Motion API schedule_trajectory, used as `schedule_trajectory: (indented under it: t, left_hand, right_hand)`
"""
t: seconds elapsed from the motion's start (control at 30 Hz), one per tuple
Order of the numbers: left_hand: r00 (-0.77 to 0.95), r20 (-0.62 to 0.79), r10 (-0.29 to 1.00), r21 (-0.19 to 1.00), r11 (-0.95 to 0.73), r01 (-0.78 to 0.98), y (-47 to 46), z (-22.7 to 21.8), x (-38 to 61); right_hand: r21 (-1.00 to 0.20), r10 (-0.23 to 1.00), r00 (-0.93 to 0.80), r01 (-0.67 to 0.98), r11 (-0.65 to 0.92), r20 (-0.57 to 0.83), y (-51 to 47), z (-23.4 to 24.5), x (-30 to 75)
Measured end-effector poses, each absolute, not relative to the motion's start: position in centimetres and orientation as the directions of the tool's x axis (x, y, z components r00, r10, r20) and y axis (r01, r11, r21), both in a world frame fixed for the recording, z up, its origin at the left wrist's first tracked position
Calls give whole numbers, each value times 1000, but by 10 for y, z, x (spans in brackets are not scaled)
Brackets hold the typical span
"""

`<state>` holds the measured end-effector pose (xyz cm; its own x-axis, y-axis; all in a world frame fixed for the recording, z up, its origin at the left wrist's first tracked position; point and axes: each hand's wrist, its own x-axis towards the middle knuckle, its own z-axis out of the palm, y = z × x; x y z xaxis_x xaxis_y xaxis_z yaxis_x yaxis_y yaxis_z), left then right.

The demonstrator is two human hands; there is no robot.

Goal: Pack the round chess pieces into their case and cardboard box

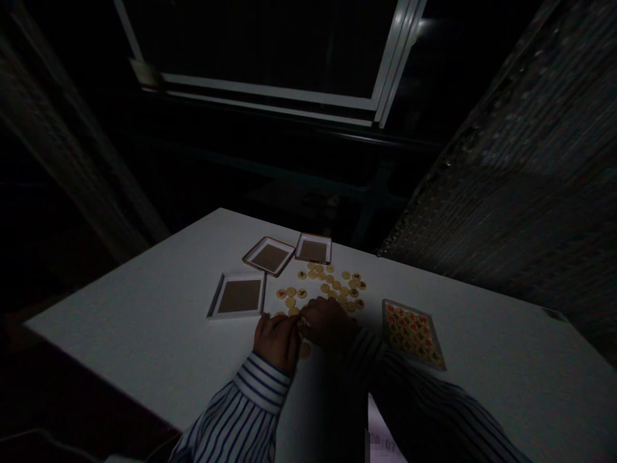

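Round pale wooden Chinese chess pieces (330,279) are strewn over the white table, some with characters showing and some blank side up. My left hand (277,337) rests low over the near pieces with its fingers curled together. Reaching in from the right, my right hand (328,321) bends its fingers toward the left fingertips. Between the two hands a chess piece (301,321) partly shows, and the fingers close around it. Dim light and the hands themselves hide the exact grip. One loose piece (304,350) lies just below the hands.
To the right, a shallow square tray (384,315) holds rows of chess pieces with red and dark characters. Three trays without pieces lie beyond and left: a near-left tray (264,289), a middle tray (247,259) and a far tray (313,262). Curtains flank the white table (159,302).
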<state>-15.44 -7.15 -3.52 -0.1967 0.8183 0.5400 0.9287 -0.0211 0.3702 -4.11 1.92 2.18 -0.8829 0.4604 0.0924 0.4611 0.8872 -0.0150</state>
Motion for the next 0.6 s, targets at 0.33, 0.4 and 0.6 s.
schedule_trajectory:
  t: [0.33,0.4,0.6]
  left_hand:
    - [-204,535,820,382,-19,924,-71,-35,-155]
    - [-209,533,820,386,-16,922,-72,-35,-155]
    - [-219,549,807,421,-40,906,-71,-37,-157]
  right_hand:
    - [1,510,-857,512,859,71,17,20,-45]
    - [6,523,-850,524,852,67,17,20,-46]
    - [8,509,-855,512,859,97,16,22,-45]
